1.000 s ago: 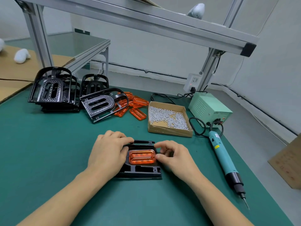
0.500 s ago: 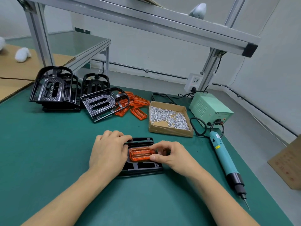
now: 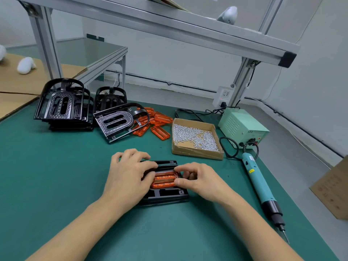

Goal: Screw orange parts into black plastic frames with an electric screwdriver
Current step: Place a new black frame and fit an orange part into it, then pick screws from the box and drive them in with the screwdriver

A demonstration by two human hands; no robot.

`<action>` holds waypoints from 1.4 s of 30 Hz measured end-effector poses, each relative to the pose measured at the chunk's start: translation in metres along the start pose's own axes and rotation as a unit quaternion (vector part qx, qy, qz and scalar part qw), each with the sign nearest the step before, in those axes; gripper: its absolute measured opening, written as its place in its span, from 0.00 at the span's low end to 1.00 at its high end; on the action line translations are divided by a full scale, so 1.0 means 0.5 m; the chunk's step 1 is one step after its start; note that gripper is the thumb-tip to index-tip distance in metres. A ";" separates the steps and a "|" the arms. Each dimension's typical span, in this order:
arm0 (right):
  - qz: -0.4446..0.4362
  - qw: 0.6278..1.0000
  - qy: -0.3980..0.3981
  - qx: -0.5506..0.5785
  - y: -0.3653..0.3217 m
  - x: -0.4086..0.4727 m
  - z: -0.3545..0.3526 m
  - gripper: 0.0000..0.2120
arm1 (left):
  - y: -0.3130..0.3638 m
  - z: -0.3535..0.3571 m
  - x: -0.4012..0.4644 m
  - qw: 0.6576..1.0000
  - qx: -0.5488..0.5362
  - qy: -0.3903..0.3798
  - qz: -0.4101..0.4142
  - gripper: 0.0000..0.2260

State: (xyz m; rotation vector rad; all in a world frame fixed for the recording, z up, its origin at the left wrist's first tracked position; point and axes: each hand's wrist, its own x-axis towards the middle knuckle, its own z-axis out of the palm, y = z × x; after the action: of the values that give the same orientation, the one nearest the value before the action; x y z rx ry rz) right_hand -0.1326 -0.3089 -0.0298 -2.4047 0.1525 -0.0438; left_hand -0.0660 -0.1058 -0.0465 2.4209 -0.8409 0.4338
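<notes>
A black plastic frame [image 3: 165, 197] lies flat on the green mat in front of me. An orange part [image 3: 163, 179] sits in its middle recess. My left hand [image 3: 128, 178] covers the frame's left side, fingers curled over its far edge and thumb by the orange part. My right hand [image 3: 197, 180] pinches the orange part's right end between thumb and forefinger. The teal electric screwdriver [image 3: 260, 187] lies on the mat to the right, tip toward me, untouched.
A cardboard tray of screws [image 3: 195, 140] stands behind the frame. Loose orange parts [image 3: 160, 123] and several black frames [image 3: 64, 106] lie at the back left. A green power supply [image 3: 243, 127] sits back right. A cardboard box [image 3: 333, 187] stands off the table's right edge.
The orange part has settled lower into the frame's recess. My right hand's fingers have shifted along its right end; my left hand has stayed on the frame.
</notes>
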 end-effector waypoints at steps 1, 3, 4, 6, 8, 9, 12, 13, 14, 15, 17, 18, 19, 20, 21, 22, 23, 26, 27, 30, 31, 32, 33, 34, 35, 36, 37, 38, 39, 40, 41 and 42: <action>-0.004 1.000 0.017 0.008 0.002 -0.006 -0.002 0.17 | 0.000 -0.003 0.000 1.000 0.002 -0.013 0.004 0.09; -0.008 0.997 0.076 0.000 0.009 -0.022 -0.016 0.16 | -0.002 -0.003 0.000 0.999 0.009 -0.043 0.001 0.09; -0.009 0.993 0.115 -0.024 0.016 -0.031 -0.028 0.17 | -0.004 -0.002 0.000 0.999 0.007 -0.049 -0.001 0.09; 0.004 0.977 0.195 -0.083 0.035 -0.051 -0.062 0.19 | -0.005 -0.002 0.003 0.999 -0.002 -0.048 -0.003 0.11; 0.060 0.957 0.248 -0.140 0.059 -0.072 -0.103 0.21 | -0.002 -0.005 0.009 0.999 -0.010 -0.042 -0.004 0.12; 0.103 0.945 0.259 -0.168 0.072 -0.082 -0.123 0.22 | -0.001 -0.005 0.014 0.999 -0.015 -0.039 -0.003 0.11; 0.241 0.904 0.237 -0.263 0.114 -0.109 -0.171 0.25 | 0.007 -0.006 0.037 0.999 -0.028 -0.037 -0.001 0.09; 0.281 0.888 0.219 -0.290 0.125 -0.116 -0.181 0.25 | 0.012 -0.005 0.049 0.999 -0.032 -0.038 -0.001 0.09; 0.315 0.876 0.197 -0.309 0.134 -0.121 -0.188 0.26 | 0.018 -0.003 0.063 0.998 -0.036 -0.042 0.000 0.09; 0.340 0.869 0.174 -0.315 0.141 -0.125 -0.192 0.27 | 0.024 -0.001 0.079 0.998 -0.039 -0.045 -0.001 0.09; 0.367 0.873 0.133 -0.291 0.149 -0.129 -0.191 0.26 | 0.040 0.006 0.116 0.997 -0.053 -0.053 -0.004 0.08; 0.369 0.882 0.118 -0.268 0.152 -0.130 -0.187 0.24 | 0.049 0.011 0.136 0.996 -0.064 -0.057 -0.005 0.08; 0.367 0.890 0.113 -0.245 0.154 -0.130 -0.183 0.23 | 0.058 0.016 0.156 0.995 -0.073 -0.063 -0.007 0.08; 0.363 0.896 0.116 -0.226 0.156 -0.131 -0.181 0.22 | 0.068 0.022 0.176 0.994 -0.079 -0.072 -0.009 0.08; 0.359 0.901 0.122 -0.211 0.159 -0.132 -0.181 0.21 | 0.078 0.030 0.193 0.993 -0.082 -0.081 -0.011 0.08; 0.354 0.905 0.128 -0.198 0.163 -0.133 -0.183 0.20 | 0.087 0.040 0.209 0.992 -0.081 -0.092 -0.011 0.08; 0.349 0.909 0.136 -0.182 0.168 -0.135 -0.187 0.17 | 0.094 0.050 0.223 0.992 -0.077 -0.104 -0.010 0.08; 0.327 0.926 0.187 -0.015 0.175 -0.146 -0.198 0.10 | 0.109 0.083 0.257 0.988 -0.055 -0.143 -0.014 0.08; 0.316 0.924 0.204 0.074 0.175 -0.149 -0.202 0.09 | 0.112 0.093 0.266 0.987 -0.049 -0.153 -0.017 0.08; 0.266 0.899 0.235 0.257 0.165 -0.151 -0.210 0.06 | 0.121 0.116 0.290 0.983 -0.032 -0.180 -0.029 0.06; 0.241 0.888 0.246 0.304 0.159 -0.147 -0.213 0.06 | 0.125 0.122 0.298 0.980 -0.028 -0.192 -0.033 0.06; 0.212 0.872 0.259 0.359 0.149 -0.142 -0.214 0.09 | 0.127 0.128 0.305 0.977 -0.026 -0.207 -0.036 0.05; 0.179 0.848 0.272 0.419 0.140 -0.135 -0.216 0.13 | 0.130 0.132 0.313 0.974 -0.026 -0.223 -0.040 0.05; 0.143 0.820 0.286 0.475 0.130 -0.126 -0.216 0.15 | 0.131 0.135 0.320 0.969 -0.026 -0.240 -0.043 0.04; 0.107 0.792 0.302 0.520 0.118 -0.117 -0.216 0.16 | 0.133 0.136 0.328 0.965 -0.026 -0.258 -0.046 0.04; 0.073 0.767 0.320 0.552 0.106 -0.109 -0.216 0.15 | 0.133 0.137 0.334 0.959 -0.027 -0.277 -0.049 0.03; 0.041 0.745 0.338 0.574 0.095 -0.100 -0.214 0.15 | 0.133 0.137 0.340 0.953 -0.031 -0.296 -0.052 0.03; 0.013 0.724 0.353 0.592 0.086 -0.091 -0.211 0.15 | 0.133 0.137 0.345 0.947 -0.038 -0.315 -0.054 0.04; -0.009 0.706 0.363 0.609 0.077 -0.082 -0.208 0.14 | 0.132 0.136 0.350 0.940 -0.049 -0.334 -0.057 0.04; -0.024 0.692 0.367 0.621 0.069 -0.074 -0.203 0.12 | 0.131 0.136 0.355 0.933 -0.061 -0.351 -0.059 0.04; -0.032 0.684 0.367 0.630 0.061 -0.067 -0.198 0.11 | 0.131 0.136 0.358 0.926 -0.072 -0.365 -0.062 0.05; -0.038 0.680 0.364 0.636 0.055 -0.061 -0.193 0.10 | 0.130 0.137 0.361 0.922 -0.078 -0.375 -0.063 0.05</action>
State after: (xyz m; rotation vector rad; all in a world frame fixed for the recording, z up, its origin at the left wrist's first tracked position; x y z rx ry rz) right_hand -0.1725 -0.3894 0.0239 -0.8574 0.2649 -0.8568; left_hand 0.0362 -0.2742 0.0052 2.4635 -0.9549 -0.6386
